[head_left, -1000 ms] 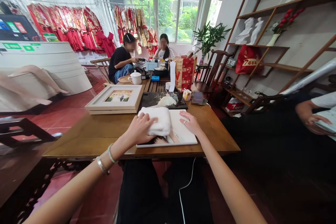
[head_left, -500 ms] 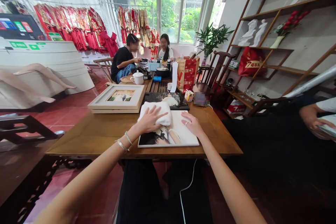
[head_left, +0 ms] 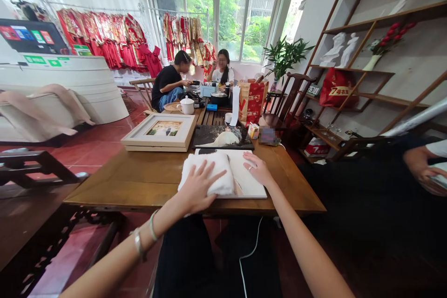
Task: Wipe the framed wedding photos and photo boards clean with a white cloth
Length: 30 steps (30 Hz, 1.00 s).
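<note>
A flat photo panel [head_left: 246, 181] lies at the near edge of the wooden table [head_left: 139, 181]. A folded white towel [head_left: 213, 167] rests on its left half. My left hand [head_left: 197, 188] lies flat on the towel's near part with fingers spread, pressing it down. My right hand [head_left: 258, 170], wearing a ring, rests flat on the panel's right side with fingers stretched out. Most of the picture on the panel is hidden under the towel.
A framed picture [head_left: 162, 130] and a dark photo print [head_left: 221, 137] lie farther back on the table. Two people sit at the far end among a teapot [head_left: 187, 105] and a red bag [head_left: 252, 99]. Another person's hand [head_left: 424, 172] is at right. Shelves line the right wall.
My left hand pushed the towel away over the panel, then drew it back toward me to the near left edge. My right hand stayed on the panel.
</note>
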Available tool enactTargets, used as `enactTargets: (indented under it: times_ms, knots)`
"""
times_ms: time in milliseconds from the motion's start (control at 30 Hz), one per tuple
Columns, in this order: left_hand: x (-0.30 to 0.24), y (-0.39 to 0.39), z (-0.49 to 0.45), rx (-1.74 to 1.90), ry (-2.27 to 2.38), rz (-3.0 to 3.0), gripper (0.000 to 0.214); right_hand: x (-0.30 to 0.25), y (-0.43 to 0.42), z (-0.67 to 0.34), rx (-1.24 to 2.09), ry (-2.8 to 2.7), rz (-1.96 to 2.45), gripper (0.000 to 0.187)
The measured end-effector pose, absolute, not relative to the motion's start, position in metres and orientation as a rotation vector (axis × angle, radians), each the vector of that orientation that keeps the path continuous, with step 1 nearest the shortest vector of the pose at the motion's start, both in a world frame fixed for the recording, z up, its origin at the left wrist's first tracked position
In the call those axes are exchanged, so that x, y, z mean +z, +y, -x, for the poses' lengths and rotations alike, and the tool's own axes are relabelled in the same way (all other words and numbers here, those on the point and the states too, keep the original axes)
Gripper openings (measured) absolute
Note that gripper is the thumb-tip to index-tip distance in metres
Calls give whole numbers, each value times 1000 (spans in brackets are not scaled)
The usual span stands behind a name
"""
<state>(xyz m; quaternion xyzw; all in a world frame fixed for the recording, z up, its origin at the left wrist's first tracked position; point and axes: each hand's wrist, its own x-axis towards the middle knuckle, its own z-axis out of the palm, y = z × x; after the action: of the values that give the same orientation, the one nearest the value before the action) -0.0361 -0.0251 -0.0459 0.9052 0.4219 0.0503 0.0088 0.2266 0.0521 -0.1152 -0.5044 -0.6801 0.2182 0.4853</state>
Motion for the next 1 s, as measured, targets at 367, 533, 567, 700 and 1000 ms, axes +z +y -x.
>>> enactTargets:
  times_ms: [367, 533, 567, 700, 1000]
  knots:
    - [-51, 78, 17, 323, 1453, -2863, 62, -112, 51, -228, 533, -1669, 1242, 29]
    - [-51, 78, 16, 330, 1474, -2847, 53, -111, 51, -226, 548, -1624, 1269, 29]
    - [-50, 74, 17, 321, 1467, -2844, 52, -111, 51, -226, 552, -1613, 1271, 29]
    - [-46, 40, 22, 277, 1424, -2841, 54, -112, 50, -223, 554, -1592, 1272, 29]
    - [-50, -64, 32, 200, 1359, -2775, 77, -114, 51, -225, 544, -1631, 1271, 31]
